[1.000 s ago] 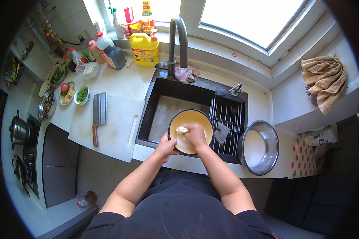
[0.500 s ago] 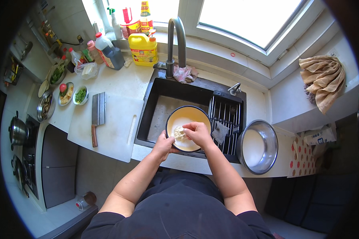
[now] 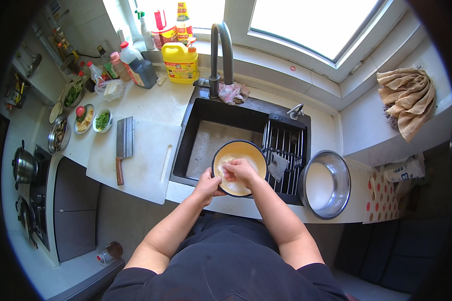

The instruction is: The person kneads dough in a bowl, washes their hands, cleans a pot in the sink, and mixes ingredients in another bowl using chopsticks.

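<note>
A dark shirt fills the bottom of the frame, with two bare forearms reaching up from it to the centre. The left hand grips the lower-left rim of a yellow bowl, thumb at the edge, the other fingers curled under it. Inside the bowl, left of its middle, is a pale lump, partly covered by the right hand. The right fingers are bunched together against the lump; whether they pinch it, I cannot tell.

The bowl is at the front edge of a black sink at mid-frame. A steel basin stands right of centre; left of centre, a cleaver lies on a white board. A rack spans the sink's right side, bearing a grey cloth.

Farther off, the tap rises at top centre, with a yellow jug to its left and a window at upper right.
</note>
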A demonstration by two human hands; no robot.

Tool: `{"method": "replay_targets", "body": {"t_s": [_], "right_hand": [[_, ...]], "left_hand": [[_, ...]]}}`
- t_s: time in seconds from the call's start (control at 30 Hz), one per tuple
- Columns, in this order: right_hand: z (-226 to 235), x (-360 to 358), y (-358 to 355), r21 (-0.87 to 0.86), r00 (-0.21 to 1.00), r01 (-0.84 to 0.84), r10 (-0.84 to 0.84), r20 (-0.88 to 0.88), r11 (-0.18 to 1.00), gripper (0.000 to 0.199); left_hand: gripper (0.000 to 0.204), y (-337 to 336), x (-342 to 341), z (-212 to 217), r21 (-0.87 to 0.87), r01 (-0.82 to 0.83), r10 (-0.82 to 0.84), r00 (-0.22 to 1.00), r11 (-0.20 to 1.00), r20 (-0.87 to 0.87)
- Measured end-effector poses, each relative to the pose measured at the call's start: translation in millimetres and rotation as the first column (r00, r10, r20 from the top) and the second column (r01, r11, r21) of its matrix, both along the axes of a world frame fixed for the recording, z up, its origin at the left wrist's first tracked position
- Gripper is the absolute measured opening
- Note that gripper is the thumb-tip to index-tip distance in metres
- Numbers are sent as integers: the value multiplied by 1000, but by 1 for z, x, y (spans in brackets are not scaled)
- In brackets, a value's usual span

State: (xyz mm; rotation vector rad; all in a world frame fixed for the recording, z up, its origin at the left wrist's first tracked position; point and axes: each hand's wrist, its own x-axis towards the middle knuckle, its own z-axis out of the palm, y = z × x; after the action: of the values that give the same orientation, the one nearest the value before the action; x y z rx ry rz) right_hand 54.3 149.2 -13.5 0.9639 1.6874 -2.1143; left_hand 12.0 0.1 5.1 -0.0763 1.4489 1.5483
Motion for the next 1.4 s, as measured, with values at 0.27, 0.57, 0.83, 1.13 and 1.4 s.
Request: {"method": "replay_targets", "body": {"t_s": [0.27, 0.57, 0.83, 1.13, 1.4], "right_hand": [[23, 7, 2, 954, 949, 175, 215, -229, 246, 41], [-5, 8, -10, 863, 966, 55, 191, -173, 502, 23], [11, 12, 3, 615, 957, 152, 40, -286, 774, 21], [19, 23, 2, 867, 965, -90, 260, -46, 490, 47], [0, 15, -14, 842, 978, -74, 205, -44, 534, 20]], "left_hand": [[41, 1, -4, 4, 53, -7, 7, 1000, 999, -7], [40, 3, -2, -5, 22, 17, -18, 1000, 1000, 7], [41, -1, -5, 0, 32, -33, 32, 999, 999, 17], [42, -2, -8, -2, 42, -53, 53, 999, 998, 12], [43, -3, -5, 1, 4, -27, 27, 1000, 1000, 5]]}}
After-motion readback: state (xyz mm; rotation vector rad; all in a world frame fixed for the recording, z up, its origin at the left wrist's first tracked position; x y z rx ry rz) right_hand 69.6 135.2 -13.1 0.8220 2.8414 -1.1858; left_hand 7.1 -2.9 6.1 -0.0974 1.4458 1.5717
